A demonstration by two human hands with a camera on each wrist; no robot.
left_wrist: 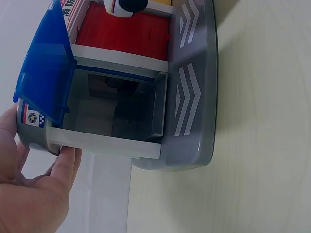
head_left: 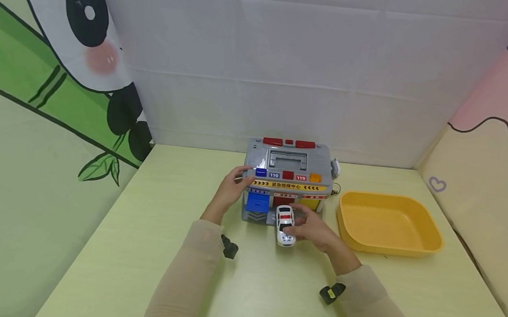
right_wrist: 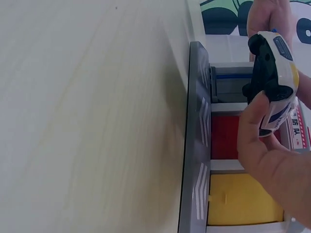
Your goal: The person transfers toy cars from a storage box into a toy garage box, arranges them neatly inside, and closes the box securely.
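Note:
A grey toy garage stands on the table with its bays facing me. The left hand grips the left end of its roof, fingers on top. In the left wrist view the blue door is swung up, showing a hollow bay behind it. The red door and the yellow door are down. The right hand pinches a white toy police car with a red roof stripe between thumb and fingers. The car is raised before the garage front, its dark underside showing in the right wrist view.
To the right of the garage lies a yellow tray. A white piece with a coiled dark cord is at the garage's right side. A white sheet hangs behind, with printed cloth walls at both sides.

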